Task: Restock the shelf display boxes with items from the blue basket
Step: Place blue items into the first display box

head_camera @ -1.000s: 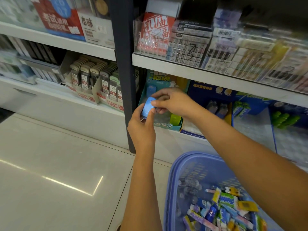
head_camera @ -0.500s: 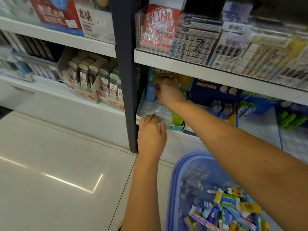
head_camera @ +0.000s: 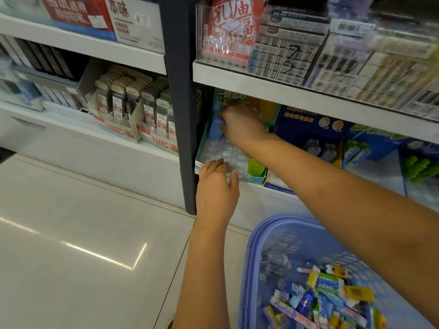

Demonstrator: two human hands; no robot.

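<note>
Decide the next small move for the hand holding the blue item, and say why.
Probably seat the blue item in the display box and release: the right hand pinches it over the clear tray, back left; the left hand rests on the box front.

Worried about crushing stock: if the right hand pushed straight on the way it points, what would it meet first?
Likely the back panel of the teal display box: the right hand, gripping a blue item, points toward its rear left corner, above the clear tray. Depth is unclear.
</note>
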